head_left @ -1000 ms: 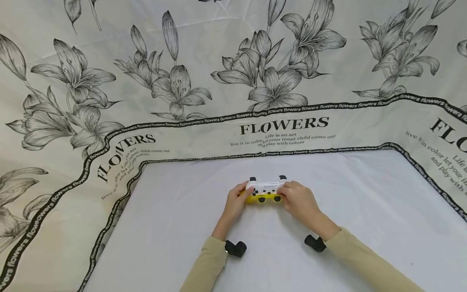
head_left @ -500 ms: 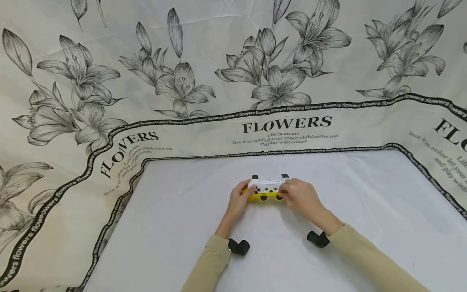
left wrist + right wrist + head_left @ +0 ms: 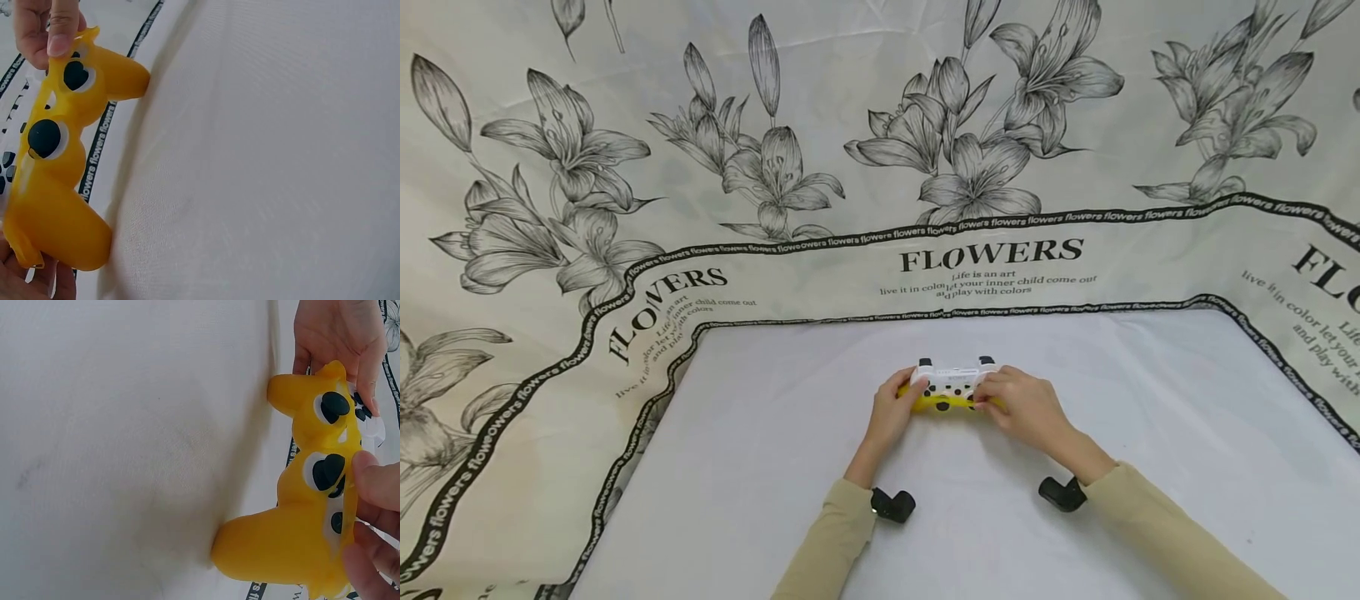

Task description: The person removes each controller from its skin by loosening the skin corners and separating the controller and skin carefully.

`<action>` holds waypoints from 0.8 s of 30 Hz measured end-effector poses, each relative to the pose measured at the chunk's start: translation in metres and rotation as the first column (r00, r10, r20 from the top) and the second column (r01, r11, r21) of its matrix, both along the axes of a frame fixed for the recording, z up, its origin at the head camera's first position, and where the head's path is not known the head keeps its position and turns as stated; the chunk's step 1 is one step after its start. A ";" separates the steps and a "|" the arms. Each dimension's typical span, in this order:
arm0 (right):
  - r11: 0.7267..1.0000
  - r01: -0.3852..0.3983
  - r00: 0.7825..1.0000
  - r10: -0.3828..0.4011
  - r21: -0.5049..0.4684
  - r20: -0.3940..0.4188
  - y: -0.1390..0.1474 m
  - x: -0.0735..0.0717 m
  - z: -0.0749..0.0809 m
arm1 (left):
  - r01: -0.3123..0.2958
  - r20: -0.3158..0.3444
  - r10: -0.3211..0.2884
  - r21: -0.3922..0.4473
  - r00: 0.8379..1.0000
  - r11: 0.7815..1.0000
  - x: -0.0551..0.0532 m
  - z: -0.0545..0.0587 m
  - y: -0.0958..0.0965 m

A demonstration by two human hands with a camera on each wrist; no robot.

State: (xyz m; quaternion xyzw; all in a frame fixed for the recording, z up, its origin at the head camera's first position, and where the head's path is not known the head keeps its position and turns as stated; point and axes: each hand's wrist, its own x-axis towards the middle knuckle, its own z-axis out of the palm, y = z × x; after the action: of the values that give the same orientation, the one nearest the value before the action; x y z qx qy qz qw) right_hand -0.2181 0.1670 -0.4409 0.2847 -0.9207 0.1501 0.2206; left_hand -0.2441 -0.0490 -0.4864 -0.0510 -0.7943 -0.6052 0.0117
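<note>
A white game controller (image 3: 955,382) with black buttons is held above the far part of the table, its grips sheathed in a yellow silicone cover (image 3: 931,404). My left hand (image 3: 891,414) grips its left end, thumb on the front face. My right hand (image 3: 1026,407) pinches the cover's loose edge near the right thumbstick. In the right wrist view, the right hand's fingers (image 3: 375,487) pull this edge out beside the round buttons, while the white face shows beyond. The left wrist view shows the cover (image 3: 56,206) around both grips and thumbsticks (image 3: 45,137).
A white cloth (image 3: 760,467) covers the table. Behind it rises a curtain (image 3: 812,283) printed with flowers and lettering. Black wrist-worn devices (image 3: 893,505) jut from both sleeves above the cloth.
My right fingers have shifted along the cover's edge, which is now stretched out across the right thumbstick. The left hand keeps its grip. The head view has shifted slightly.
</note>
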 end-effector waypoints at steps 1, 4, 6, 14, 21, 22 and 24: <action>1.000 -0.006 1.000 0.006 0.008 0.002 0.000 0.000 0.000 | -0.003 -0.001 0.003 -0.005 1.000 1.000 0.000 0.000 0.000; 1.000 -0.022 1.000 0.022 0.022 -0.008 0.000 0.000 -0.002 | -0.007 -0.017 0.007 -0.007 1.000 1.000 0.002 0.001 0.000; 0.999 -0.033 0.999 0.034 0.025 -0.025 0.000 0.000 -0.003 | -0.008 -0.026 0.007 -0.011 1.000 1.000 0.003 0.003 -0.001; 0.996 -0.055 0.994 0.061 0.064 -0.088 0.004 0.001 -0.006 | -0.016 -0.007 0.016 -0.041 1.000 0.999 0.002 0.006 0.001; 0.996 -0.064 0.990 0.072 0.069 -0.118 0.007 0.003 -0.011 | 0.006 -0.014 -0.007 -0.050 1.000 0.999 0.000 0.005 -0.001; 0.995 -0.070 0.989 0.079 0.069 -0.126 0.008 0.003 -0.011 | 0.009 -0.014 -0.010 -0.051 1.000 0.999 0.000 0.005 -0.001; 0.994 -0.084 0.986 0.093 0.068 -0.139 0.008 0.003 -0.013 | 0.013 -0.011 -0.014 -0.056 1.000 0.998 -0.001 0.006 -0.002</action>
State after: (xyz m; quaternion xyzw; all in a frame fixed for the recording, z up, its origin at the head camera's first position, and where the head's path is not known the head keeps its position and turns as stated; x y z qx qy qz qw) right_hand -0.2154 0.1753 -0.4537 0.3419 -0.8934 0.1102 0.2699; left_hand -0.2452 -0.0510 -0.4808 -0.0598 -0.8107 -0.5824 0.0106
